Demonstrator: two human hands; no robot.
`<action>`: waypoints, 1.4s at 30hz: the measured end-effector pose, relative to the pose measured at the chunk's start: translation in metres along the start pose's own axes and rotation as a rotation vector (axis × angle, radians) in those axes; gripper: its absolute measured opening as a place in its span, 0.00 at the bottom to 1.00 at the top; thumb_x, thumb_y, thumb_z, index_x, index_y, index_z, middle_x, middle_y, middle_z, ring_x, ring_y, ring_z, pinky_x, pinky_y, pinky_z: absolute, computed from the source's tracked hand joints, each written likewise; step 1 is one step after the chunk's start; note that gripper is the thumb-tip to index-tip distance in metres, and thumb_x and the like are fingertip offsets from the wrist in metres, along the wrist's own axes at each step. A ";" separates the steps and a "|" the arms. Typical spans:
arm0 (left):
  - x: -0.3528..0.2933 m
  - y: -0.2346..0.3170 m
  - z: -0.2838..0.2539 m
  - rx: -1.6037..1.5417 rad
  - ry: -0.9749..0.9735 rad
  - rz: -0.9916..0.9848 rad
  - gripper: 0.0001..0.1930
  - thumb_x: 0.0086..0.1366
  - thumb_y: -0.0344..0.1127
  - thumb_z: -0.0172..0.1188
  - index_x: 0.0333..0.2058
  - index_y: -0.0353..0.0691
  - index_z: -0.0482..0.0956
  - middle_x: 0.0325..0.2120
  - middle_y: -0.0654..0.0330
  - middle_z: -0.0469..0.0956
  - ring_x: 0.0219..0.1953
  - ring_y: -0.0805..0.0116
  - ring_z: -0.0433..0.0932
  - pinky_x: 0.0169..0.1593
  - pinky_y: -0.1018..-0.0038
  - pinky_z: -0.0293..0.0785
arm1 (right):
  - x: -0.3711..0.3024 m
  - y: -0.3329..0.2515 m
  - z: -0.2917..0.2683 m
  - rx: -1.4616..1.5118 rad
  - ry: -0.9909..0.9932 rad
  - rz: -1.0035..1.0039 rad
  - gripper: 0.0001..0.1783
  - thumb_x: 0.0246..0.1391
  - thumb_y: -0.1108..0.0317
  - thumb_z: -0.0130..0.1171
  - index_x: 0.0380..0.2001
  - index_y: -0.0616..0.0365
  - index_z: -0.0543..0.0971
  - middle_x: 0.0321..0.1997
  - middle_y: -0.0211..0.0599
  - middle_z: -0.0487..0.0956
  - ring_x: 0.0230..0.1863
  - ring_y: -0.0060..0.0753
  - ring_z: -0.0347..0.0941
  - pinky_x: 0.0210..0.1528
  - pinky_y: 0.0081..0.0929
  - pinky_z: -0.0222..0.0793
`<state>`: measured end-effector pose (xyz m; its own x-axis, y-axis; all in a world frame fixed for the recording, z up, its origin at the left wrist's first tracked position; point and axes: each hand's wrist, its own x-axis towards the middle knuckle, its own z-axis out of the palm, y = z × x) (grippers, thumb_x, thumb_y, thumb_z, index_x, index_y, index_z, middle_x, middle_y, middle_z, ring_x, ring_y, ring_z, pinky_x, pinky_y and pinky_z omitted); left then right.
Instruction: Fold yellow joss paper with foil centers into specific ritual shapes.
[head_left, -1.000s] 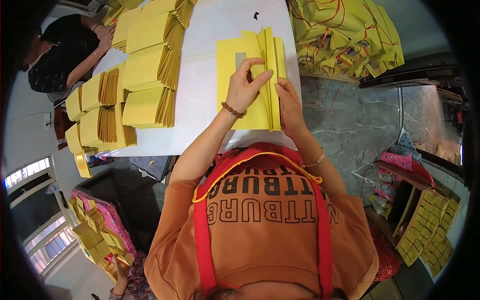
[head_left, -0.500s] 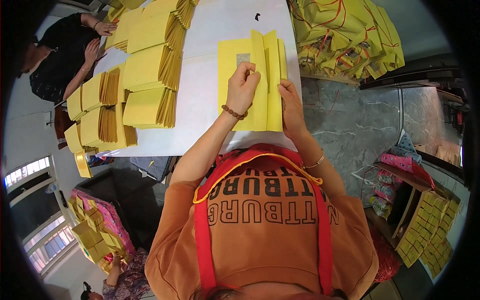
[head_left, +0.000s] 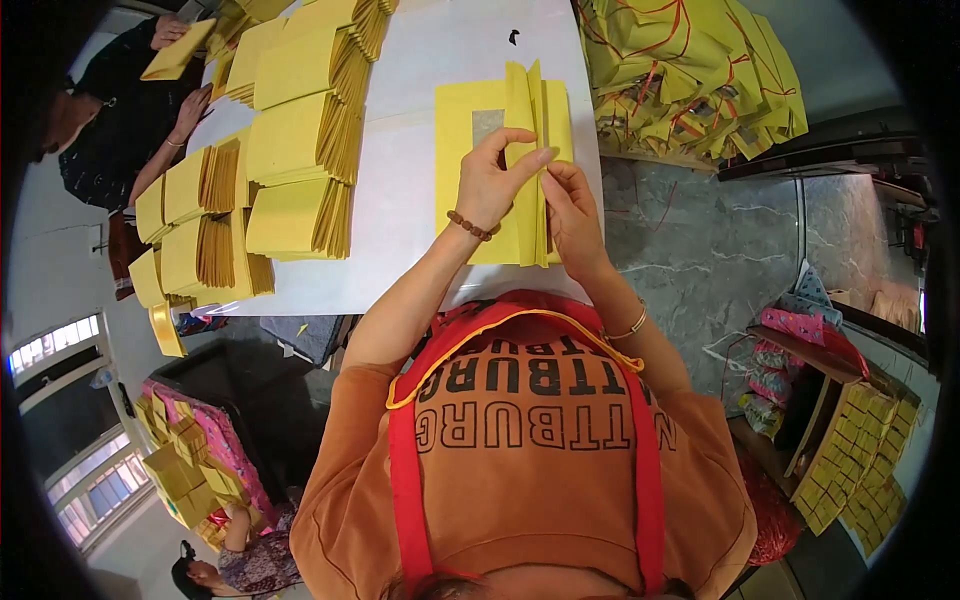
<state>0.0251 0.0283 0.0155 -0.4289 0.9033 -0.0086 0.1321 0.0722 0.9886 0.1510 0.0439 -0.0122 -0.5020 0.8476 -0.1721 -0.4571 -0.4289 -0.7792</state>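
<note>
A yellow paper sheet [head_left: 452, 115] lies on the white table, with narrow folds [head_left: 522, 95] standing up along its middle and a small grey-silver patch [head_left: 487, 124] on its left part. My left hand [head_left: 488, 182] grips the raised folds from the left, its thumb and index finger on either side of them. From the right, my right hand [head_left: 574, 215] pinches the same folds between thumb and fingertips, close to the left thumb. The paper between the fingertips is partly hidden by them.
Bundles of folded yellow paper [head_left: 290, 150] stand in rows on the left of the white table [head_left: 400, 190]. Another person's hand [head_left: 190, 112] rests beyond them. Yellow paper with red strings [head_left: 700, 60] is heaped at the right. A small black scrap [head_left: 514, 37] lies ahead.
My right hand has moved left from the paper's right edge to the raised folds, which are now pressed together. The person at the left has lifted a yellow folded piece.
</note>
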 end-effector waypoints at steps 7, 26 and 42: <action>0.003 -0.017 0.000 -0.110 -0.006 0.032 0.16 0.53 0.41 0.65 0.35 0.37 0.78 0.14 0.71 0.64 0.17 0.83 0.58 0.20 0.82 0.55 | -0.002 -0.005 0.004 0.071 -0.022 0.029 0.09 0.59 0.69 0.47 0.43 0.56 0.67 0.41 0.27 0.70 0.42 0.16 0.65 0.47 0.16 0.61; 0.001 -0.018 -0.004 -0.186 -0.054 -0.025 0.13 0.57 0.39 0.62 0.38 0.39 0.77 0.14 0.75 0.61 0.16 0.86 0.56 0.19 0.85 0.52 | -0.002 -0.007 0.005 0.076 -0.027 0.012 0.10 0.58 0.70 0.47 0.43 0.57 0.66 0.41 0.30 0.71 0.41 0.18 0.66 0.45 0.18 0.63; -0.002 -0.009 0.006 -0.203 0.135 0.136 0.10 0.58 0.27 0.52 0.39 0.38 0.74 0.16 0.72 0.62 0.18 0.84 0.57 0.20 0.82 0.54 | -0.002 -0.006 0.002 0.080 -0.042 0.041 0.10 0.59 0.73 0.43 0.44 0.59 0.65 0.45 0.34 0.69 0.47 0.22 0.67 0.51 0.21 0.64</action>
<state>0.0300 0.0286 0.0059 -0.5367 0.8332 0.1329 0.0205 -0.1446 0.9893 0.1533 0.0439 -0.0058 -0.5509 0.8158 -0.1760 -0.4919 -0.4877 -0.7212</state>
